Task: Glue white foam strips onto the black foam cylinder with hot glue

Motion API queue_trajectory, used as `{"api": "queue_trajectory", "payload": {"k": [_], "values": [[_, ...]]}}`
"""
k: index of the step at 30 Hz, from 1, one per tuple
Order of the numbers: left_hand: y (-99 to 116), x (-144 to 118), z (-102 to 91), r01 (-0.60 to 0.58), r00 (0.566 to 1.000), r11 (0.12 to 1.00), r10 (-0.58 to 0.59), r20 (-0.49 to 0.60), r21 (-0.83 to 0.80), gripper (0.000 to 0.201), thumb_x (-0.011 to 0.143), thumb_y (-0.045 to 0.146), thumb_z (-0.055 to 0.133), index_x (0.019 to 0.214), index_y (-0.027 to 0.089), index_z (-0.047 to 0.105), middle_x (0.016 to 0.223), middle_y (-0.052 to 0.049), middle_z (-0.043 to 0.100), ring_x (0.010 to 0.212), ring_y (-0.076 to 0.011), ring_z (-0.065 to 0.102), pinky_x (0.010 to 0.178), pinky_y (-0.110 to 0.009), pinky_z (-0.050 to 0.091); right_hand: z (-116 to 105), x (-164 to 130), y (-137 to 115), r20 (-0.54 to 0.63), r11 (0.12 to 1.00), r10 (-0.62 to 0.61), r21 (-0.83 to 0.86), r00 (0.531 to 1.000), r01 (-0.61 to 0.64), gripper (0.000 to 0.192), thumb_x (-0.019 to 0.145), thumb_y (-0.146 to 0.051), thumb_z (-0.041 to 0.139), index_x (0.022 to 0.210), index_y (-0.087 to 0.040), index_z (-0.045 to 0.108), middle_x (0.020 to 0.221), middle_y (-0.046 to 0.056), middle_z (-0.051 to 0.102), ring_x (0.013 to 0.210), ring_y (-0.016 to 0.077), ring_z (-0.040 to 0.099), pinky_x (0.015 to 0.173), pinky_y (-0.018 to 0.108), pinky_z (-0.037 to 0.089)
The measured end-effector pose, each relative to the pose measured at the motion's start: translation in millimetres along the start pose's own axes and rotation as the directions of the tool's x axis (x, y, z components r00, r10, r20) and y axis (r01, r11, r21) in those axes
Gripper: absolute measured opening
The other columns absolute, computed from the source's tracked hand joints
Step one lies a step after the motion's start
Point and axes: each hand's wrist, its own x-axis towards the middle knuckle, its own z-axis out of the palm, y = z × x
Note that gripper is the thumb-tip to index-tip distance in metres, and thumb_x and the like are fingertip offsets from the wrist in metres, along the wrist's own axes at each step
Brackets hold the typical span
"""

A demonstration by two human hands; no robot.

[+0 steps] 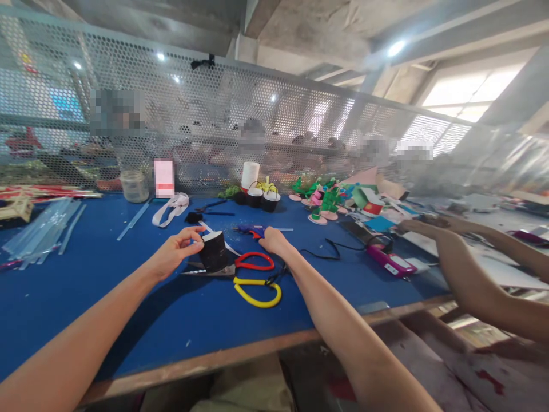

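My left hand (175, 249) pinches the top rim of a small black cup (213, 251) that stands on the blue table (94, 286). My right hand (273, 240) rests on the table over a blue and red glue gun (251, 230), its fingers curled on it. Scissors with a red and a yellow handle (255, 277) lie just in front of the cup, blades pointing left. A black cord (317, 253) runs from my right hand toward the right.
Two black mini pots (262, 198), a white cup (250, 174), green and pink craft figures (323, 203), a glass jar (134, 185), clear glue sticks (40, 229) and a white ribbon (170, 208) lie further back. A co-worker's arm (467, 269) reaches in at right by a pink device (389, 262). Perforated metal screen behind.
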Motion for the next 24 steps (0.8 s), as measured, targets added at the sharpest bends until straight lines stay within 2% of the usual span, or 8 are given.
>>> {"api": "queue_trajectory", "payload": {"k": [4, 6, 7, 9, 11, 14, 19, 24], "values": [[-1, 1, -0.4, -0.024, 1.0, 1.0, 0.024, -0.02, 0.006, 0.037, 0.051, 0.051, 0.069, 0.057, 0.018, 0.053, 0.12, -0.009, 0.049, 0.11, -0.0276, 0.044, 0.098, -0.042, 0.026, -10, -2, -1, -0.114, 0.981, -0.014, 0.191, 0.993, 0.036, 0.041, 0.065, -0.012, 0.055, 0.105, -0.008, 0.05, 0.093, 0.012, 0.064, 0.081, 0.0204, 0.061, 0.062, 0.026, 0.046], [-4, 2, -1.0, -0.042, 0.999, 0.999, 0.043, -0.032, 0.018, 0.037, 0.052, 0.051, 0.069, 0.058, 0.018, 0.054, 0.12, -0.01, 0.049, 0.109, -0.0276, 0.045, 0.097, -0.042, 0.027, -20, -8, -4, -0.157, 0.943, -0.043, 0.319, 0.987, 0.091, 0.041, 0.068, -0.018, 0.054, 0.108, -0.011, 0.046, 0.091, 0.007, 0.063, 0.075, 0.015, 0.061, 0.06, 0.023, 0.047], [-6, 2, -1.3, -0.052, 0.998, 0.998, 0.054, -0.039, 0.029, 0.036, 0.052, 0.051, 0.068, 0.059, 0.018, 0.055, 0.119, -0.01, 0.049, 0.109, -0.0275, 0.045, 0.097, -0.042, 0.027, -24, -13, -6, -0.159, 0.907, -0.063, 0.402, 0.985, 0.122, 0.037, 0.069, -0.021, 0.054, 0.105, -0.011, 0.048, 0.085, 0.005, 0.063, 0.07, 0.0131, 0.061, 0.057, 0.022, 0.047], [-10, 3, -1.8, -0.071, 0.995, 0.996, 0.075, -0.064, 0.055, 0.035, 0.054, 0.05, 0.068, 0.06, 0.018, 0.057, 0.118, -0.01, 0.05, 0.11, -0.0274, 0.045, 0.097, -0.042, 0.026, -33, -23, -11, -0.092, 0.745, -0.113, 0.651, 0.989, 0.146, 0.025, 0.067, -0.027, 0.057, 0.087, -0.011, 0.054, 0.065, 0.001, 0.061, 0.053, 0.0108, 0.057, 0.05, 0.022, 0.045], [-13, 4, -2.1, -0.083, 0.992, 0.994, 0.089, -0.089, 0.07, 0.033, 0.055, 0.049, 0.067, 0.06, 0.018, 0.057, 0.116, -0.01, 0.051, 0.109, -0.0274, 0.045, 0.096, -0.042, 0.026, -38, -35, -16, -0.035, 0.621, -0.179, 0.771, 0.983, 0.141, 0.02, 0.064, -0.03, 0.059, 0.071, -0.012, 0.055, 0.052, -0.001, 0.057, 0.042, 0.0088, 0.052, 0.044, 0.021, 0.042], [-17, 5, -1.4, -0.071, 0.989, 0.994, 0.081, -0.12, 0.081, 0.032, 0.054, 0.047, 0.067, 0.059, 0.018, 0.057, 0.113, -0.01, 0.053, 0.108, -0.0276, 0.046, 0.097, -0.042, 0.026, -39, -53, -25, -0.054, 0.607, -0.288, 0.762, 0.956, 0.226, 0.02, 0.064, -0.032, 0.058, 0.066, -0.012, 0.057, 0.052, 0.001, 0.059, 0.04, 0.0081, 0.051, 0.042, 0.02, 0.04], [-16, 5, 1.4, -0.026, 0.985, 0.996, 0.04, -0.169, 0.084, 0.028, 0.055, 0.044, 0.066, 0.059, 0.017, 0.056, 0.111, -0.011, 0.055, 0.105, -0.0268, 0.048, 0.097, -0.043, 0.025, -26, -76, -36, -0.047, 0.746, -0.373, 0.578, 0.927, 0.33, 0.017, 0.068, -0.03, 0.054, 0.069, -0.013, 0.06, 0.042, -0.003, 0.052, 0.035, 0.0092, 0.047, 0.04, 0.021, 0.04], [-17, 5, 3.4, -0.003, 0.979, 0.997, 0.019, -0.203, 0.078, 0.025, 0.056, 0.041, 0.064, 0.06, 0.018, 0.056, 0.107, -0.009, 0.056, 0.099, -0.0256, 0.05, 0.094, -0.043, 0.028, -12, -84, -38, -0.178, 0.806, -0.436, 0.358, 0.882, 0.471, 0.017, 0.071, -0.03, 0.053, 0.07, -0.015, 0.061, 0.05, 0.0, 0.058, 0.049, 0.0154, 0.055, 0.051, 0.025, 0.043]]}}
